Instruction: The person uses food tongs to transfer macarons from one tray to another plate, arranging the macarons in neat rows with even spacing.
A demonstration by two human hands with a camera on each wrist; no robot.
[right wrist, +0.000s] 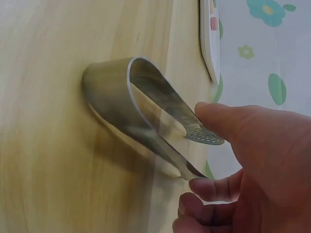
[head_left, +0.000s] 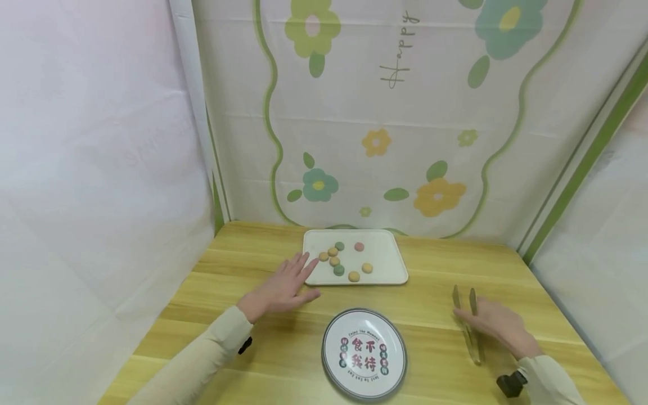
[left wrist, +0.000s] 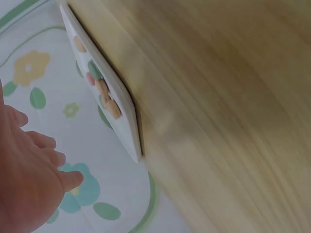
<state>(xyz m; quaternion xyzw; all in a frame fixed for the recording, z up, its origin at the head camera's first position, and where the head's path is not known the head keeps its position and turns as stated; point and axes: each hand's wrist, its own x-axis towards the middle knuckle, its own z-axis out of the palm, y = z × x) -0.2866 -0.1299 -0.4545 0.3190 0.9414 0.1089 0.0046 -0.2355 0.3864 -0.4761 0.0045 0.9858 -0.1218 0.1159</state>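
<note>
With fingers stretched out, my left hand (head_left: 280, 289) reaches beside the left edge of a white tray (head_left: 387, 253); whether it touches the rim, I cannot tell. Several small macaron-like rounds lie on the tray, among them tan ones (head_left: 354, 276), green ones (head_left: 339, 270) and a pink one (head_left: 359, 246). At the right, my right hand (head_left: 501, 326) holds metal tongs (right wrist: 109, 94) near their perforated tips. The thumb is on one arm and the fingers are at the other. The tongs' arms stand apart with nothing between them, the bend close to the table.
A round white plate (head_left: 354, 320) with a dark rim and printed red characters sits at the front middle of the wooden table (head_left: 430, 315). Behind the tray rises a flower-printed cloth (head_left: 344, 152), with white cloth walls (head_left: 101, 197) at both sides.
</note>
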